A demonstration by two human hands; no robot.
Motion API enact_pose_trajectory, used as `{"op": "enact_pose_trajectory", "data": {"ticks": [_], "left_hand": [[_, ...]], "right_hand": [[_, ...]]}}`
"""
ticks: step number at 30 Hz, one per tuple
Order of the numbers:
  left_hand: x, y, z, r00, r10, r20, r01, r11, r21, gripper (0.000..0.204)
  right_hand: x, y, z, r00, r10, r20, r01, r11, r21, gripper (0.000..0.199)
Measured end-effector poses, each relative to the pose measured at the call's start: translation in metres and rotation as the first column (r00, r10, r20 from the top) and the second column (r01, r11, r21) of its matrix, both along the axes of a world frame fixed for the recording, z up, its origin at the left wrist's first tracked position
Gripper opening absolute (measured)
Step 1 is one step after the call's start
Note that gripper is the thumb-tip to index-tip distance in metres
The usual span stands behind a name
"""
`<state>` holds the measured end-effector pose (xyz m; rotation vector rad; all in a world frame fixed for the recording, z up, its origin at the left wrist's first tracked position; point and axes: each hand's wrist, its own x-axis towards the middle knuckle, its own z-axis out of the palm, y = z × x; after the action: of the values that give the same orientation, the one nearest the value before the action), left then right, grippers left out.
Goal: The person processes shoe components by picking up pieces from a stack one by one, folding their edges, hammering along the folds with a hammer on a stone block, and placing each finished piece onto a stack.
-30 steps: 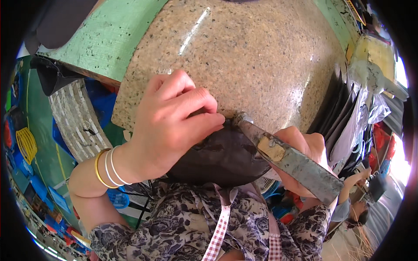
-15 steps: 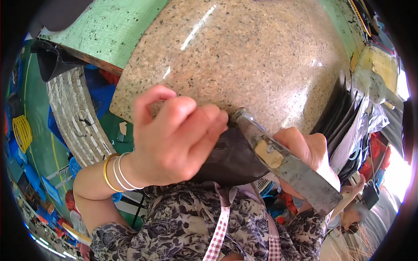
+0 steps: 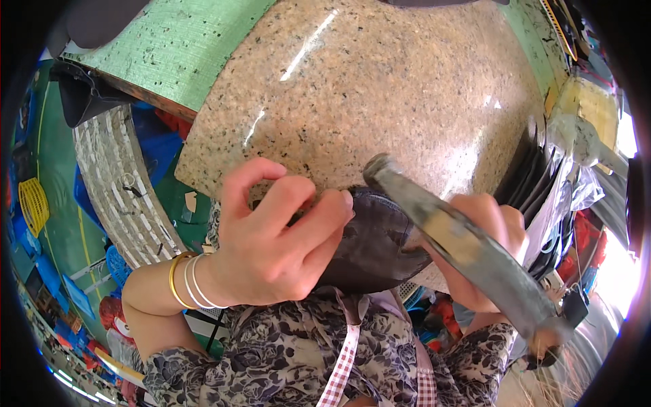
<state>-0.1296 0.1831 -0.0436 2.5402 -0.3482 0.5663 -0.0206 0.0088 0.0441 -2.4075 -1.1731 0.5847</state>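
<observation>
My left hand (image 3: pixel 278 237) has its fingers curled and closed on the edge of a black leather-like piece (image 3: pixel 369 244), which lies at the near edge of a speckled stone slab (image 3: pixel 380 88). Gripped in my right hand (image 3: pixel 498 230) is a hammer (image 3: pixel 502 271) with a long, worn metal head. The wooden end of its handle shows in the middle of the head. The narrow end of the head is above the black piece, just right of my left fingertips, and seems apart from it. The hammer hides part of my right hand.
A green, black-specked board (image 3: pixel 183 54) adjoins the slab at the far left. On the right stand several dark flat pieces (image 3: pixel 532 173) with clear plastic film (image 3: pixel 586 186). A yellow basket (image 3: pixel 34 207) is on the floor at left. Dark material (image 3: pixel 434 2) shows at the top edge.
The hammer's head has come up away from the black piece's edge, with my right hand moving along. My left hand keeps its hold. The view has shifted slightly, and more of the black piece shows.
</observation>
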Motion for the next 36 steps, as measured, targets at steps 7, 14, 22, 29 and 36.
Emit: {"op": "enact_pose_trajectory", "data": {"ticks": [7, 14, 22, 29, 36], "left_hand": [[-0.001, -0.004, 0.002, 1.0, -0.012, 0.002, 0.012, 1.0, -0.02, 0.032], [-0.022, 0.008, -0.004, 0.986, -0.079, -0.146, 0.061, 0.99, -0.124, 0.038], [0.01, 0.011, 0.013, 0.89, -0.446, -0.093, 0.416, 0.879, -0.235, 0.02], [0.141, -0.079, 0.06, 0.574, -0.702, 0.422, 0.815, 0.541, -0.209, 0.014], [0.29, -0.108, 0.023, 0.822, -0.434, 0.369, 0.523, 0.832, -0.186, 0.042]], "right_hand": [[0.01, 0.002, 0.002, 0.99, 0.102, -0.1, -0.101, 0.995, 0.017, 0.015], [-0.001, 0.002, -0.007, 1.0, -0.013, 0.004, 0.013, 0.994, -0.107, 0.015], [0.008, -0.034, 0.007, 0.958, 0.083, -0.275, -0.084, 0.996, 0.007, 0.029], [-0.035, -0.128, 0.057, 0.417, -0.895, 0.155, 0.296, 0.295, 0.908, 0.031], [-0.045, -0.194, -0.029, 0.367, -0.858, 0.359, 0.491, 0.507, 0.708, 0.028]]}}
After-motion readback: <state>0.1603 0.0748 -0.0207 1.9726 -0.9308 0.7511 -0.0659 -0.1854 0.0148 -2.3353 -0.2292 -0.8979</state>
